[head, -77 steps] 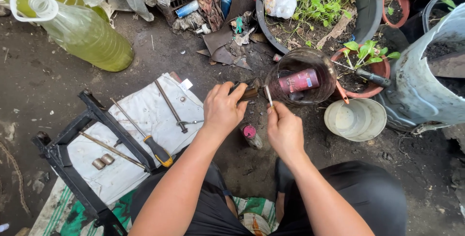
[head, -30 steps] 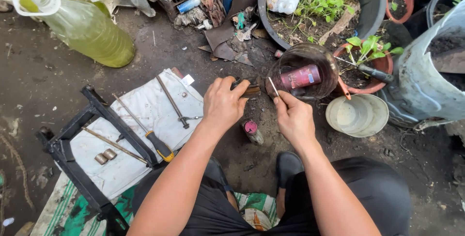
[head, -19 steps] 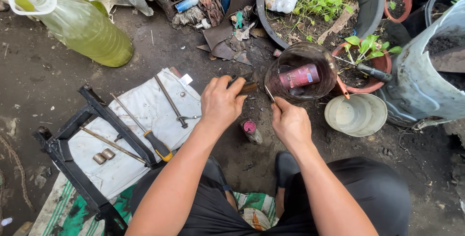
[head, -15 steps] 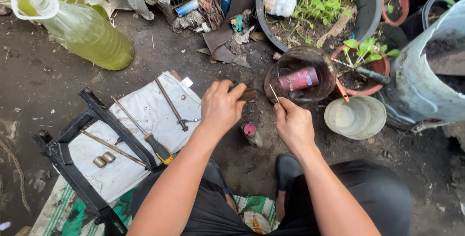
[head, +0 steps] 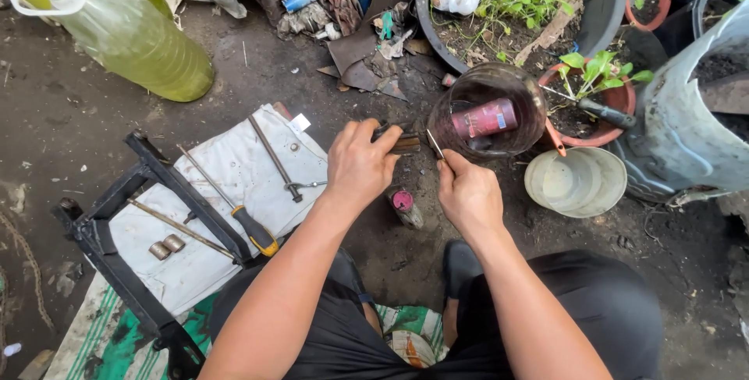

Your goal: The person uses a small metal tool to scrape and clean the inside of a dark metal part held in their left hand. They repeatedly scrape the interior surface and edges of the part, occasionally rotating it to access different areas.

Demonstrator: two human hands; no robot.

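Note:
My left hand (head: 360, 166) is closed around a small dark metal part (head: 403, 143) whose brownish end sticks out to the right of my fingers. My right hand (head: 468, 193) pinches a thin pale stick (head: 434, 143), with its tip close to that part. Just beyond both hands stands a brown transparent jar (head: 488, 111) with a red can (head: 484, 118) lying inside. A small pink-capped bottle (head: 405, 207) lies on the dirt between my wrists.
A white cloth (head: 226, 216) at left carries an orange-handled screwdriver (head: 251, 229), rods, two small metal sleeves (head: 166, 246) and a black metal frame (head: 117, 216). A large yellow-green bottle (head: 125, 33) lies far left. A white bowl (head: 576, 182), plant pots (head: 593, 99) and a grey container (head: 694, 130) stand right.
My right hand has shifted slightly back and forth with the stick near the part. My left hand keeps its grip in about the same place.

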